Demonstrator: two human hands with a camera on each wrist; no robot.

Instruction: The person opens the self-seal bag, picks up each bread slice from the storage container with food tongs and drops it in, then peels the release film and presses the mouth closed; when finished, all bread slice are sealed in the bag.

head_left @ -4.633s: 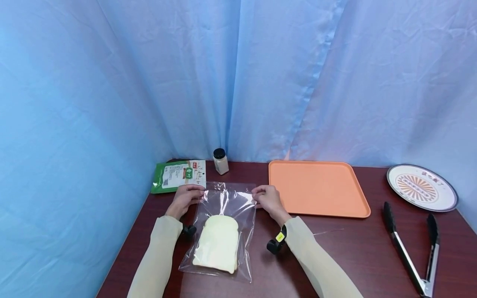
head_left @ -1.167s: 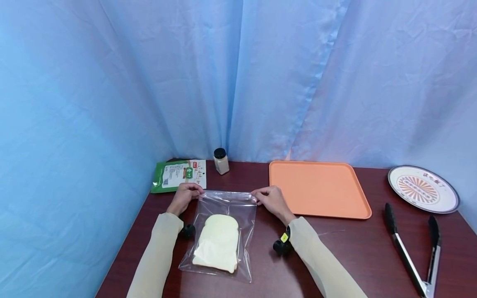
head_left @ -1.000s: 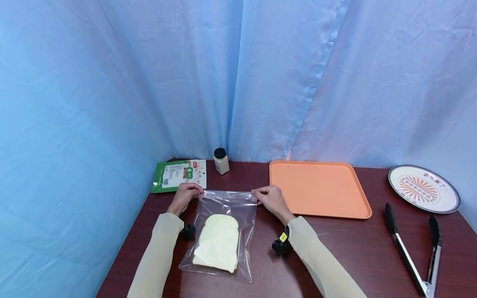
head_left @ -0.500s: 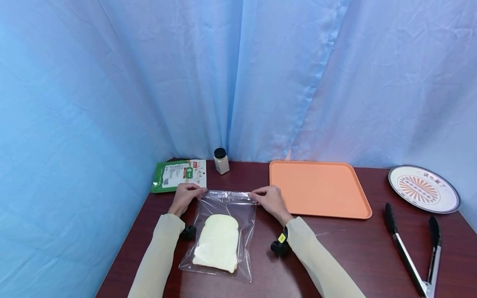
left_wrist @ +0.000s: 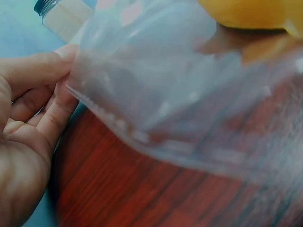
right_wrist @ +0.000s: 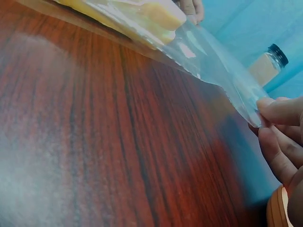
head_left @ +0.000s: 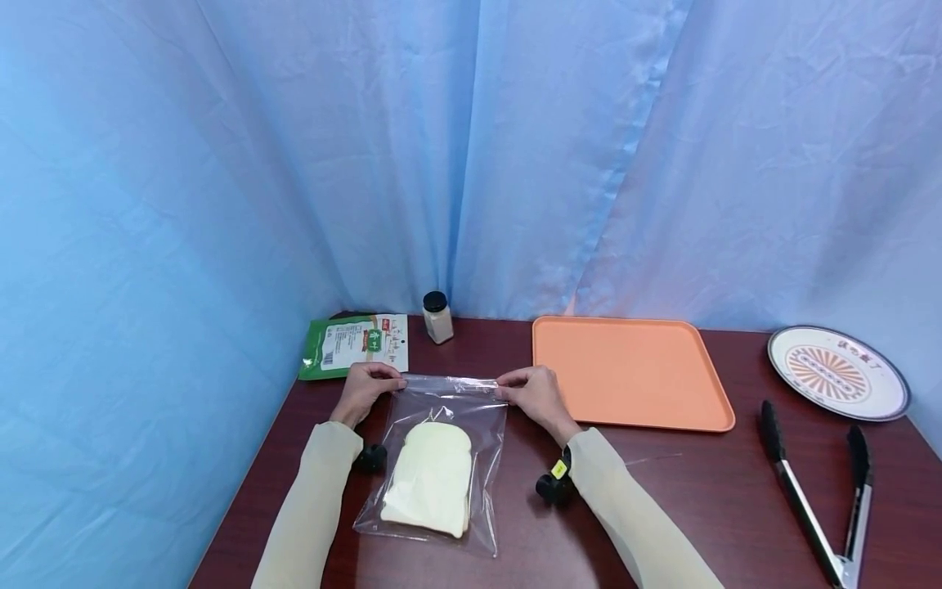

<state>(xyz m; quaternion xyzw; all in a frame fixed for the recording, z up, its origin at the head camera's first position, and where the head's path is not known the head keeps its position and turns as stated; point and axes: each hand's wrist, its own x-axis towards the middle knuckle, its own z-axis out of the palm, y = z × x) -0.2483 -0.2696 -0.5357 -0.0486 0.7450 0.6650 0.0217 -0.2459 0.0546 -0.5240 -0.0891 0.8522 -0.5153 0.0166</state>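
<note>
A clear plastic bag (head_left: pixel 486 458) lies on the dark red table with slices of bread (head_left: pixel 430 483) inside it. My left hand (head_left: pixel 362 390) pinches the bag's far left corner between thumb and fingers, as the left wrist view also shows. At the far right corner, my right hand (head_left: pixel 539 398) pinches the film; the right wrist view has its thumb and finger (right_wrist: pixel 274 111) meeting on the edge. The bag's far edge is drawn straight between both hands and looks folded over in a narrow band.
An orange tray (head_left: pixel 633 376) lies just right of my right hand. Behind the left hand are a green and white packet (head_left: pixel 346 348) and a black-capped jar (head_left: pixel 437 319). Tongs (head_left: pixel 802 507) and a patterned plate (head_left: pixel 839 372) lie at the right. Blue curtains hang behind.
Over these seconds the bag's far edge has been brought down toward the bread and folded into a band. Lately both hands have shifted only slightly along that edge, still holding it.
</note>
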